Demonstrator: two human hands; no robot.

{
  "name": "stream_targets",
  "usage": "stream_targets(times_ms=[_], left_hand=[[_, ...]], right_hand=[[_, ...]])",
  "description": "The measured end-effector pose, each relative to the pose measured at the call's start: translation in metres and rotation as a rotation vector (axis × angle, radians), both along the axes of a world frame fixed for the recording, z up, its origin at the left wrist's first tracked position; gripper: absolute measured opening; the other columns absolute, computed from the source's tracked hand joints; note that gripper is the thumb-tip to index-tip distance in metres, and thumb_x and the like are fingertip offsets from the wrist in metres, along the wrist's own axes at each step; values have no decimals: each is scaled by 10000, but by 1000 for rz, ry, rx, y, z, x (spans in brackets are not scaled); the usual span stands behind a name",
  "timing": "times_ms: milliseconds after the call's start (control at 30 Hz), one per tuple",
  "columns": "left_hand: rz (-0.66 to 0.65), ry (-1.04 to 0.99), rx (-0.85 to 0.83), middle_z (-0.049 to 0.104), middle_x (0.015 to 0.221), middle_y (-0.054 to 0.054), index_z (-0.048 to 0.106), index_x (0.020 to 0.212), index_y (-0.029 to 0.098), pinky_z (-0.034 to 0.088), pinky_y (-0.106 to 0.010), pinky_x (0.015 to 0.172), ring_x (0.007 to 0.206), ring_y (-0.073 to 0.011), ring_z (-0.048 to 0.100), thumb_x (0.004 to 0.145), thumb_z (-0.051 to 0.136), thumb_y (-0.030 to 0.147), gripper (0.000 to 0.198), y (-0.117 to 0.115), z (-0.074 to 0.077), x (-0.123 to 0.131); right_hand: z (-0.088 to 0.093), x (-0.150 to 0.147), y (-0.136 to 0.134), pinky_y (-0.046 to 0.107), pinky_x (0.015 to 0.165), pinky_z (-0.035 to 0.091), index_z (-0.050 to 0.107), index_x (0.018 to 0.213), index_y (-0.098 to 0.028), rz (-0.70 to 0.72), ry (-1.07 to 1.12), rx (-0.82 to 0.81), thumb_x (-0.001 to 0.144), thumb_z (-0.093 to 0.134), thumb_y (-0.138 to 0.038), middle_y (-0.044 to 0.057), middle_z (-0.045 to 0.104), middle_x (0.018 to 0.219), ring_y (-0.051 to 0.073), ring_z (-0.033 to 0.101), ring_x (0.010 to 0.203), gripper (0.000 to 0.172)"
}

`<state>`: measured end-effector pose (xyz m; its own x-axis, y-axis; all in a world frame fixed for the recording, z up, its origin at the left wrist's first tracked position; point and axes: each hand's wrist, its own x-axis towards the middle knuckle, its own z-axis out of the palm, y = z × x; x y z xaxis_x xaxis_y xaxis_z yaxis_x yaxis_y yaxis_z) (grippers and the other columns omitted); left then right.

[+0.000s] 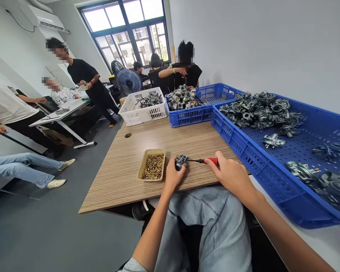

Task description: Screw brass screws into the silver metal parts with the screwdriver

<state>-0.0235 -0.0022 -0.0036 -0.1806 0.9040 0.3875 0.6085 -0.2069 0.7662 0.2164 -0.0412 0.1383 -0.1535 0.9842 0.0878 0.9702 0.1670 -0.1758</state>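
Because the left hand (173,174) closes its grip round the small metal part (181,161) at the near edge of the worktop (124,162) while the right hand (229,173) clamps the red screwdriver (208,161) against it, a slipping tip could jab the left fingers.

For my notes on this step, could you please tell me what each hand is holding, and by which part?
The left hand grips a small grey metal part by its near side; the right hand holds a screwdriver by its red handle.
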Motion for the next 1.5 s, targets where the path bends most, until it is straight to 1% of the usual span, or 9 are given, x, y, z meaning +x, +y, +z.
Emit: stream_targets(times_ms=[100,233,333,500,800,1000,1200,1333,1500], left_hand=[[-4,6,1,738,1193,-122,633,1264,174,535,-384,1003,1103,-258,698,929,710,325,375,0,1,0],[-9,0,7,739,1190,-121,634,1268,174,534,-383,988,1085,-256,698,930,709,328,379,0,0,-1],[-8,0,14,738,1205,-128,633,1279,171,534,-396,994,1085,-261,697,929,705,320,388,1,-2,-1],[-8,5,5,741,1199,-116,635,1275,181,536,-388,996,1094,-256,698,924,714,305,380,2,-2,-1],[-18,-13,2,746,1196,-120,646,1255,181,541,-391,984,1083,-259,699,916,717,289,363,-1,3,0],[-13,-12,4,741,1204,-133,635,1273,171,538,-405,1000,1099,-270,700,922,710,310,385,0,2,0],[-4,-15,3,739,1245,-142,639,1281,176,532,-414,1029,1133,-271,697,916,717,304,394,0,1,0],[-12,-16,-4,745,1231,-134,640,1270,178,538,-400,1005,1108,-262,701,924,713,307,377,-1,3,0],[-12,-6,-4,743,1218,-123,637,1268,185,536,-398,1013,1113,-261,698,924,717,307,374,-1,2,0]], right_hand=[[-2,3,1,320,629,301,474,1101,-250,36,77,-4,1136,365,-580,89,779,865,340,776,837,350],[-6,10,3,305,665,344,421,1156,-272,157,299,-43,1106,453,-477,46,783,930,303,770,876,213],[-8,14,4,302,704,387,394,1168,-277,238,429,-80,1066,493,-402,36,771,978,270,755,881,190],[-8,14,1,318,754,428,376,1148,-280,313,495,-118,1067,450,-395,45,730,1010,267,730,878,160],[-7,12,0,303,700,398,395,1114,-275,245,402,-93,1109,408,-444,58,752,1010,291,744,916,169],[-5,6,0,306,617,314,444,1128,-250,139,194,-34,1134,407,-460,73,773,924,304,771,863,213],[-2,0,-1,314,613,287,478,1108,-246,27,52,4,1138,400,-537,83,776,868,321,773,829,303],[-4,2,1,313,621,294,482,1105,-248,22,118,-10,1133,399,-544,87,775,872,321,771,830,309],[-8,12,4,311,680,367,429,1176,-266,191,367,-72,1087,478,-457,57,771,950,301,761,898,217]])
